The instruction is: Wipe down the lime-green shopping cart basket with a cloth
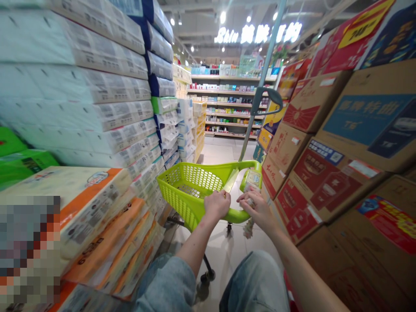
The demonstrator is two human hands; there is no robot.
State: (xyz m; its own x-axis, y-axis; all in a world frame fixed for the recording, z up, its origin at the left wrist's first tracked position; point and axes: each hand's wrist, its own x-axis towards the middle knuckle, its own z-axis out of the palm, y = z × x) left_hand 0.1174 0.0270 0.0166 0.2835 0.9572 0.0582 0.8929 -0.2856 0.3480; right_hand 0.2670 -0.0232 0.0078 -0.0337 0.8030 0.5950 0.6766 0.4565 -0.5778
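Note:
A lime-green shopping cart (pixel 186 199) with a perforated basket stands in front of me in the aisle. My left hand (pixel 217 204) is closed round the near rim of its handle frame. My right hand (pixel 256 207) is beside it at the frame's right side, with curled fingers at a small pale patterned object (pixel 252 180). The fingers and the frame partly hide that object, so its kind is unclear. A pale ruffled piece (pixel 248 228) hangs below the right hand. A thin pale strip (pixel 231 180) slants up near my left hand.
Stacked tissue packs (pixel 126 86) form a wall on the left, with orange-edged packs (pixel 97 242) close by. Cardboard cartons (pixel 312 186) are piled along the right. A grey pole with a hooked handle (pixel 272 102) rises behind the cart. Stocked shelves (pixel 227 92) stand ahead.

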